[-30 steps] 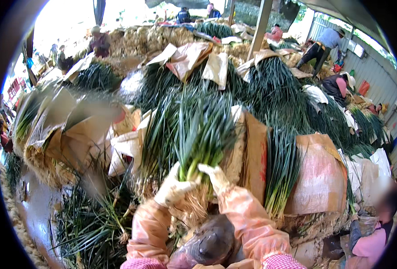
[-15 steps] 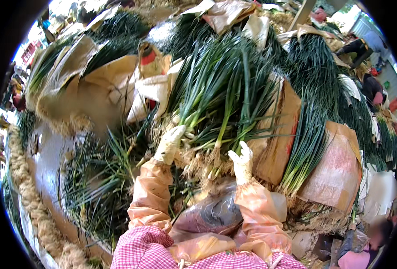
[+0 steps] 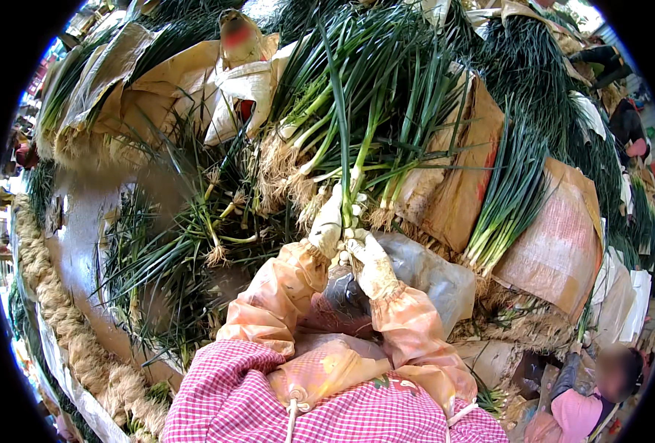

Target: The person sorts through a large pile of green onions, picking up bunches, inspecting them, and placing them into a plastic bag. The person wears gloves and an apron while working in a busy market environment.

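Observation:
A big heap of green onions (image 3: pixel 357 111) with white stalks and hairy roots lies in front of me, mixed with brown paper sheets (image 3: pixel 460 184). My left hand (image 3: pixel 329 225), in a dirty white glove with a peach sleeve cover, grips one green onion stalk (image 3: pixel 346 177) near its base. My right hand (image 3: pixel 368 258), gloved the same way, pinches the lower end of that same stalk just below the left. Both hands meet close together above a clear plastic bag (image 3: pixel 431 277) at my lap.
Loose green onions (image 3: pixel 187 244) spread at my left beside a thick straw rope (image 3: pixel 69 325). More bundles (image 3: pixel 512 192) and brown paper (image 3: pixel 564 244) lie to the right. Another person (image 3: pixel 586 402) in pink sits at lower right; other people are at the far right edge.
My view has dropped closer to the heap. My hands, earlier apart on a large bunch, have come together on a single stalk near my lap.

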{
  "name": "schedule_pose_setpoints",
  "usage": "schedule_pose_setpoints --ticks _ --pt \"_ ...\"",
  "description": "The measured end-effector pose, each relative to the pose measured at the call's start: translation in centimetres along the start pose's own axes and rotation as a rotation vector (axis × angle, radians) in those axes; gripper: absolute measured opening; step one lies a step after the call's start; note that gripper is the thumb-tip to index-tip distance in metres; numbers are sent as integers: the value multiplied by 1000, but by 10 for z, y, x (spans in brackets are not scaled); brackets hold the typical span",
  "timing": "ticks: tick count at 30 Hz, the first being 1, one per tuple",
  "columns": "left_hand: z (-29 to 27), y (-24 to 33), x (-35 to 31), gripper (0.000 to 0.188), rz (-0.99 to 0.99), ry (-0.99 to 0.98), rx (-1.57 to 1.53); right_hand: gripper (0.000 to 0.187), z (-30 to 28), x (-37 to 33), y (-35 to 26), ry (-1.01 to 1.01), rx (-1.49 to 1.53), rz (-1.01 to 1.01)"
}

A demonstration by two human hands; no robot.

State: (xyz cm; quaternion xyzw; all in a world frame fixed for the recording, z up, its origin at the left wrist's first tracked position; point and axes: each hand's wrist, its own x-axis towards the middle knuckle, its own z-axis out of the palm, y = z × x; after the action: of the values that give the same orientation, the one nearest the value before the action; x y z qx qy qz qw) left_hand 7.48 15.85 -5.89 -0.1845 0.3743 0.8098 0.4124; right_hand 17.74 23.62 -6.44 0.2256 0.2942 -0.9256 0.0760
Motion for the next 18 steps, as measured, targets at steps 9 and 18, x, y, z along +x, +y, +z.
schedule_pose_setpoints --ticks 9,18 --pt "-83 -21 12 16 291 -125 1831 11 -22 -15 13 -44 349 145" --pt "-5 35 -55 46 243 94 1460 21 4 -16 25 278 -1115 -592"
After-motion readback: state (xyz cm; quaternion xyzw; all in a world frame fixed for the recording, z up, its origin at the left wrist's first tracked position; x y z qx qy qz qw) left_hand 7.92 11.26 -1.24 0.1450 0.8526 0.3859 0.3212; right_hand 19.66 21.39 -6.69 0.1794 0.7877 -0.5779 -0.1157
